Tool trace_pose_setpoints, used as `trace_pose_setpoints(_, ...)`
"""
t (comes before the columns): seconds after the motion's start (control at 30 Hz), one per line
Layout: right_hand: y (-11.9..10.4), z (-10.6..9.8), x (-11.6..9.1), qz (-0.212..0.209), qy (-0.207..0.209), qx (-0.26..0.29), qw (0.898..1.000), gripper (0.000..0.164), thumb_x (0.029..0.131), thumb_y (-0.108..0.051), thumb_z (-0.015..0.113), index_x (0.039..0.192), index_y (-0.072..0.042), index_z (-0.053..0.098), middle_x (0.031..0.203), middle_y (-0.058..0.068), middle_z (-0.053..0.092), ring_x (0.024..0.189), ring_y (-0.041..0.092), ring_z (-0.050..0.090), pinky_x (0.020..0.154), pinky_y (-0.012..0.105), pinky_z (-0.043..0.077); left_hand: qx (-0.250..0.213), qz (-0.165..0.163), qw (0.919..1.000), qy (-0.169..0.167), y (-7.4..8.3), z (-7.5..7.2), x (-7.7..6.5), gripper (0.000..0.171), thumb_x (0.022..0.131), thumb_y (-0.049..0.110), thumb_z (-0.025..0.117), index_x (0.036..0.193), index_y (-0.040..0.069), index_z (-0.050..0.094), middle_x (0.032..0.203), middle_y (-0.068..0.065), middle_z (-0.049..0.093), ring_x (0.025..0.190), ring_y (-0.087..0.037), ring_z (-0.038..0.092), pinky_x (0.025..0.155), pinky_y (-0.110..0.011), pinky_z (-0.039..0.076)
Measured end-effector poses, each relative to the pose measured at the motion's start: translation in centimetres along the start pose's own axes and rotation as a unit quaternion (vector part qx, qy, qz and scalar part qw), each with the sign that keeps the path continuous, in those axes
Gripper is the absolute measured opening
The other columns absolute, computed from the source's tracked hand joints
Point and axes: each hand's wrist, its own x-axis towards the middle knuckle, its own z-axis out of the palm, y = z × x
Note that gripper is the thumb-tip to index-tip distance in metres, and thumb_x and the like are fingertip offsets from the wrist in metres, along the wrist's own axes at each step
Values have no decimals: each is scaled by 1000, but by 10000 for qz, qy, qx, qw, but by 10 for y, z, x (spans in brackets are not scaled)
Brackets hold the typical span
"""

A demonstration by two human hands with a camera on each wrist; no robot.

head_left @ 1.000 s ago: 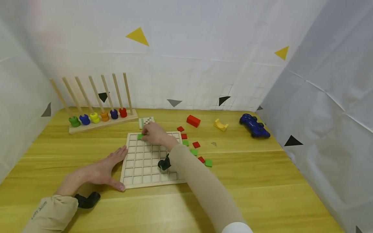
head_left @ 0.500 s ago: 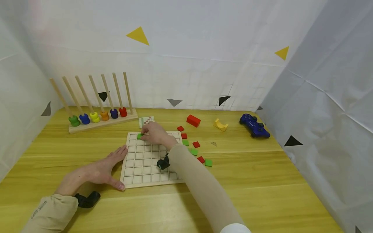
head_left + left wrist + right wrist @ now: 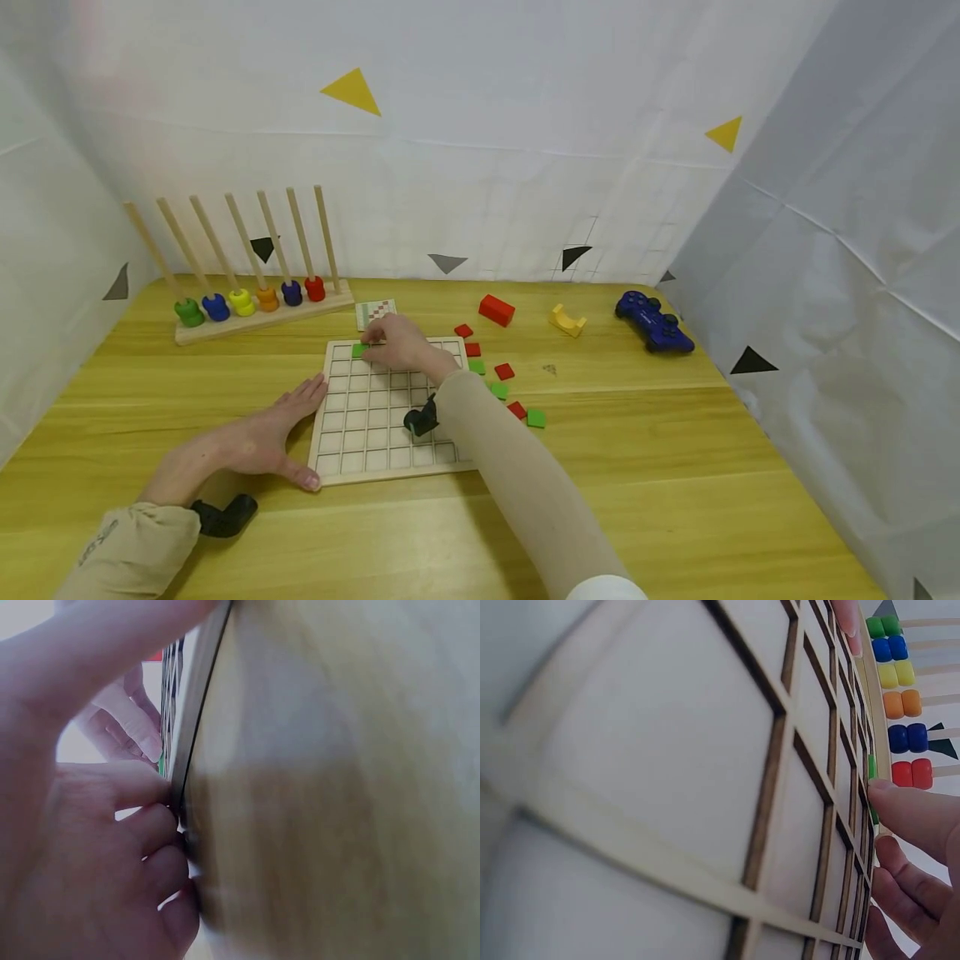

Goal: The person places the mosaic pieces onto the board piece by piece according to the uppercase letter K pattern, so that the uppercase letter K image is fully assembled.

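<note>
A square wooden grid board (image 3: 378, 417) lies flat on the table. One green tile (image 3: 359, 351) is at its far row, near the left corner. My right hand (image 3: 401, 346) reaches across the board and pinches that tile; in the right wrist view the thumb tip (image 3: 881, 787) is against the green piece, and the other fingers are curled beyond it. My left hand (image 3: 266, 437) is spread along the board's left side, fingertips touching the edge and thumb at the near left corner. The right forearm hides part of the board's right side.
Loose red tiles (image 3: 505, 371) and green tiles (image 3: 536, 418), several in all, lie right of the board. A pattern card (image 3: 372, 313) sits behind it. Farther off stand a peg rack with coloured beads (image 3: 266, 310), a red block (image 3: 497, 309), a yellow arch (image 3: 567, 321) and a blue game controller (image 3: 654, 322).
Both hands keep nearly the same places. The right hand and the green tile show only a very slight shift to the left.
</note>
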Motion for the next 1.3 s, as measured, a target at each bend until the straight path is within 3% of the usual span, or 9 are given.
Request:
trace_pose_setpoints(0.27, 1, 0, 0, -37, -36, 23, 10000, 32, 96, -25, 68, 126, -13, 69, 128, 3, 67, 119, 19, 60, 100, 29, 50, 17, -45, 10000, 3, -1, 1, 0, 134, 67, 53, 87, 157, -6, 8, 165, -27, -3, 150, -51, -1, 116, -71, 8)
trace_pose_setpoints(0.47, 7, -9, -6, -65, -239, 670, 9974, 41, 96, -28, 69, 133, -11, 63, 135, 4, 62, 126, 20, 55, 104, 33, 48, -42, -44, 10000, -4, -1, 1, 0, 133, 68, 52, 87, 157, -6, 7, 165, -27, -4, 149, -52, -2, 115, -71, 7)
trace_pose_setpoints(0.63, 11, -34, -26, -346, -279, 948, 9945, 47, 96, -28, 69, 137, -7, 59, 139, 9, 58, 131, 27, 51, 107, 38, 45, -85, -47, 10000, -21, -1, 1, 0, 133, 68, 51, 87, 158, -6, 7, 165, -26, -5, 149, -52, -3, 116, -71, 6)
trace_pose_setpoints(0.8, 22, -54, -47, -451, 11, 879, 9951, 46, 95, -29, 70, 135, -8, 61, 138, 7, 59, 130, 30, 51, 109, 43, 44, -94, -54, 9999, -1, -1, 1, -1, 134, 67, 51, 88, 157, -6, 7, 165, -27, -5, 149, -52, -3, 116, -71, 6)
trace_pose_setpoints(1.07, 48, -77, -86, -256, 334, 873, 9953, 42, 92, -27, 73, 128, -6, 65, 132, 14, 63, 122, 33, 56, 103, 45, 48, -102, -26, 9999, 12, 0, 1, -2, 133, 67, 51, 88, 157, -6, 8, 165, -27, -5, 149, -52, -3, 115, -71, 6)
trace_pose_setpoints(1.3, 72, -83, -115, -84, 338, 903, 9953, 40, 93, -22, 73, 126, -1, 65, 126, 18, 64, 118, 37, 57, 100, 45, 49, -154, -11, 9999, -12, -1, 1, -1, 134, 67, 50, 88, 157, -6, 7, 165, -26, -6, 150, -50, -5, 116, -71, 4)
